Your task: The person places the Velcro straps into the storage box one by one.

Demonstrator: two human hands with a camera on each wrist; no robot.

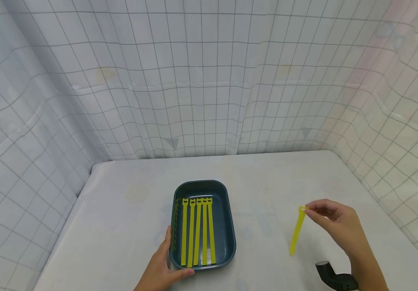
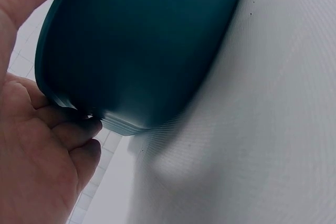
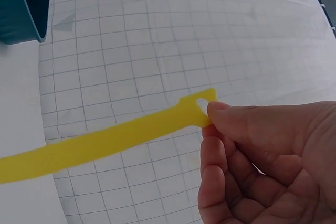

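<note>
A dark teal tray [image 1: 225, 238] lies on the table, left of centre. Inside it several yellow cable ties [image 1: 196, 232] with slotted heads lie side by side lengthwise, heads at the far end. My left hand [image 1: 159, 262] grips the near left corner of the tray; in the left wrist view its fingers [image 2: 73, 132] curl at the rim. To the right, my right hand [image 1: 334, 220] pinches one yellow cable tie [image 3: 115, 135] by its slotted head between thumb and fingertips. The tie's long tail hangs down over the table, apart from the tray.
The table [image 1: 263, 186] has a white cover. A white curtain with a grid pattern [image 1: 209, 101] stands behind it and on both sides. A black device [image 1: 334, 277] is at my right wrist.
</note>
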